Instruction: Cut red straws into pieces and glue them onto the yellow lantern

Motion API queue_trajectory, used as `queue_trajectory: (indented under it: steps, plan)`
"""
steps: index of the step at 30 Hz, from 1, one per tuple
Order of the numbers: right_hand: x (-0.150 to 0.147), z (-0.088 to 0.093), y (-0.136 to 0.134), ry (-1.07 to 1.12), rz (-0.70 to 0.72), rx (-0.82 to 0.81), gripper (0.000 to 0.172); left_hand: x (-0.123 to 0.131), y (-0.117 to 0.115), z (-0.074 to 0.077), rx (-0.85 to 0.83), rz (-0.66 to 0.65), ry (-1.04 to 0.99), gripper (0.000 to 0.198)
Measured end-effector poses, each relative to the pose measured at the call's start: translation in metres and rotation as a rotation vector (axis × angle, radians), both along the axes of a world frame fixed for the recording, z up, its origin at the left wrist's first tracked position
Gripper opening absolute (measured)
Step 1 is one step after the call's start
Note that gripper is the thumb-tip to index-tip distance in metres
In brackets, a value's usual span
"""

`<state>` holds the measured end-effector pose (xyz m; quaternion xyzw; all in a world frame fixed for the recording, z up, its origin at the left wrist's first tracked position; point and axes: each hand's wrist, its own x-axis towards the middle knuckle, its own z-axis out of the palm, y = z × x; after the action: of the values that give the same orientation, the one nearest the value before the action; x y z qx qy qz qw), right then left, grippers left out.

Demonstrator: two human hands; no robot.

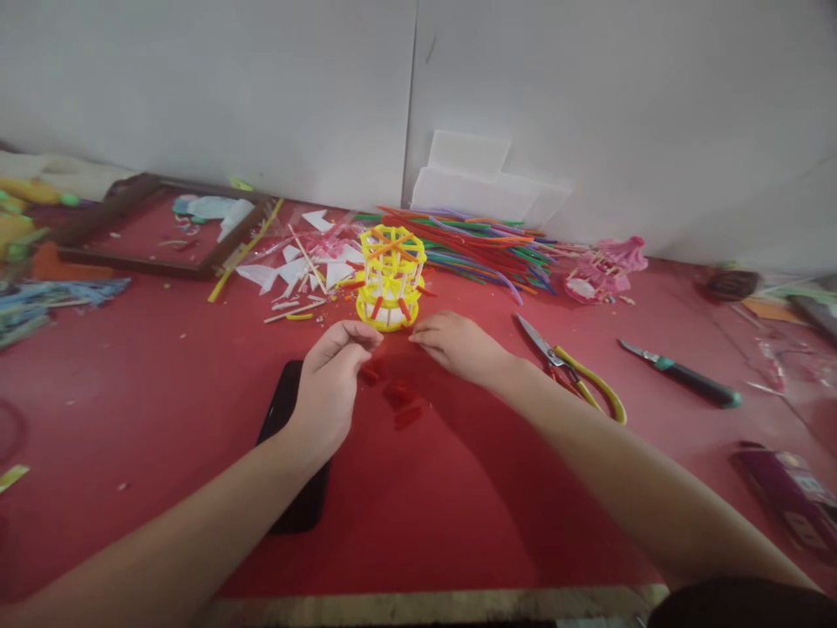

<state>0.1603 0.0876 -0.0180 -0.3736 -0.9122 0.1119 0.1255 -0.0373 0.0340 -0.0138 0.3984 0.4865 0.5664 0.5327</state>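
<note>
A small yellow round tiered frame [391, 277], with orange cross strips on top and red pieces around its lower tier, stands on the red table. My left hand [341, 358] is just before its lower left side, thumb and fingers pinched together. Close to its lower right side, my right hand [451, 344] is pinched too. Whatever is between the fingertips of either hand is too small to make out. Short red pieces [402, 401] lie on the table below my hands. A black phone [301, 501] lies partly under my left wrist.
Scissors [555, 356] and a green-and-black-handled knife [693, 379] lie to the right. Coloured pipe cleaners [471, 249] are heaped behind, beside a pink model [608, 270]. White scraps [288, 272] and a brown frame [131, 262] are on the left. A wall [261, 96] closes the back.
</note>
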Motion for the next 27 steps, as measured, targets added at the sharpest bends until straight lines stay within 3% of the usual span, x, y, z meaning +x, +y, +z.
queue_trajectory:
  steps: [6,11,15,18,21,24,27]
  plan:
    - [0.004,-0.002,-0.002,0.107,-0.070,-0.058,0.023,-0.001,0.000,-0.001,0.002,-0.005,0.026,0.016]
    - [0.008,-0.007,-0.003,0.296,-0.294,-0.109,0.020,0.001,0.000,0.001,-0.006,0.006,-0.062,0.017]
    - [0.004,0.002,-0.014,0.437,-0.426,-0.192,0.019,0.007,-0.002,0.008,-0.047,-0.037,-0.188,0.019]
    - [-0.008,0.017,-0.032,0.535,-0.403,-0.230,0.019,0.013,-0.005,0.017,-0.267,-0.178,-0.395,0.015]
    - [-0.023,0.034,-0.051,0.597,-0.244,-0.172,0.019,0.015,-0.005,0.023,-0.523,-0.275,-0.526,0.029]
    - [-0.029,0.044,-0.058,0.518,-0.056,-0.060,0.023,0.014,-0.002,0.025,-0.617,-0.244,-0.590,0.030]
    - [-0.026,0.042,-0.052,0.537,-0.130,-0.036,0.023,0.012,0.002,0.024,-0.652,-0.154,-0.656,0.025]
